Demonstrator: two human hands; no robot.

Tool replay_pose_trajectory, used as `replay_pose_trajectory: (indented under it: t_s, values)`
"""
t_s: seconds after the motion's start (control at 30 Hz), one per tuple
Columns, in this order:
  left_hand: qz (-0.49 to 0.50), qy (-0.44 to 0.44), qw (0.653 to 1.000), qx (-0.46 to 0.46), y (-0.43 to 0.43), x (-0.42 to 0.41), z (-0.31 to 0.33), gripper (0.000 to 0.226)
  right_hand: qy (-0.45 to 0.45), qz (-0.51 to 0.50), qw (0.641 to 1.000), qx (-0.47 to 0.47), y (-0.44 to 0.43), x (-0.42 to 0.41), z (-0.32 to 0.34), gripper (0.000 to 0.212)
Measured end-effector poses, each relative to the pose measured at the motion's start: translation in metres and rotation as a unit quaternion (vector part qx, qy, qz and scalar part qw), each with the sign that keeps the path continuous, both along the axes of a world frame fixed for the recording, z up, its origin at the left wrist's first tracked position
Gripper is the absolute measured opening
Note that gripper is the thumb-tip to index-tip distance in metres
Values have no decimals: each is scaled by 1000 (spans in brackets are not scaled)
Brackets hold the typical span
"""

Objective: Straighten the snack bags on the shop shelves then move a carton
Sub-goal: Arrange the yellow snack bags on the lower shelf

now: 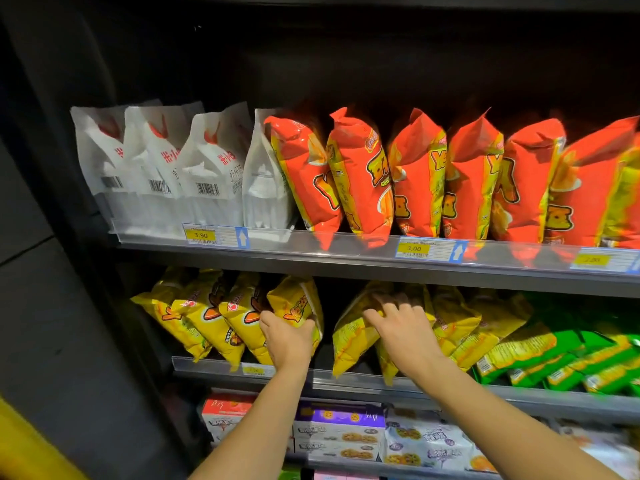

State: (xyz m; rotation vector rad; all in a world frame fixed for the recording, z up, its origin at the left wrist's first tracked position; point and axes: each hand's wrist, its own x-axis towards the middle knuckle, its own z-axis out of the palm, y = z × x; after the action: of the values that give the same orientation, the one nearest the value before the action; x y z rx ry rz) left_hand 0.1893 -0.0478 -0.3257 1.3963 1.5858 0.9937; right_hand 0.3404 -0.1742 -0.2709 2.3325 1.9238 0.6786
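Both my hands reach into the middle shelf (pixel 346 377), which holds a row of yellow snack bags. My left hand (pixel 285 336) grips the lower edge of an upright yellow bag (pixel 298 303), thumb on its front. A dark gap separates that bag from a tilted yellow bag (pixel 353 337). My right hand (pixel 401 323) lies on top of the tilted bag with fingers spread and bent over it. More yellow bags (pixel 204 317) lean to the left of my left hand.
The upper shelf carries white bags (pixel 162 168) at left and orange-red bags (pixel 415 178) to the right. Green bags (pixel 568 358) lie at the middle shelf's right. Biscuit cartons (pixel 339 431) sit on the shelf below. A dark side panel (pixel 52 271) closes the left.
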Motion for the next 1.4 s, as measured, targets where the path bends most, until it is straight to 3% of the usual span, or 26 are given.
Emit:
replay_pose_trajectory:
  t_s: [0.37,0.5,0.67,0.8,0.87,1.0,1.17,1.3,1.4]
  values:
    - [13,-25,1000,-1,-21,-11,7,94,50,-5,993,108,-19,-1,6,63]
    - [24,-21,998,51,-44,-16,16,99,91,-8,989,114,-33,-6,10,59]
    - [-118,4,980,160,-84,-24,42,71,133,-2,987,93,-55,-17,19,52]
    - [-322,77,933,142,-118,-28,57,79,136,8,988,77,-77,-25,29,48]
    - [-370,122,909,147,-134,-31,58,89,142,5,988,63,-88,-31,36,46]
    - [-348,231,892,171,-159,-34,56,111,183,23,982,46,-107,-41,51,44]
    - [-297,223,909,190,-178,-42,53,88,207,24,978,-18,-123,-54,70,58]
    - [-298,182,925,151,-182,-55,55,79,348,56,935,-33,-131,-48,87,78]
    - [-293,103,945,102,-183,-65,63,74,469,47,882,15,-135,-35,96,75]
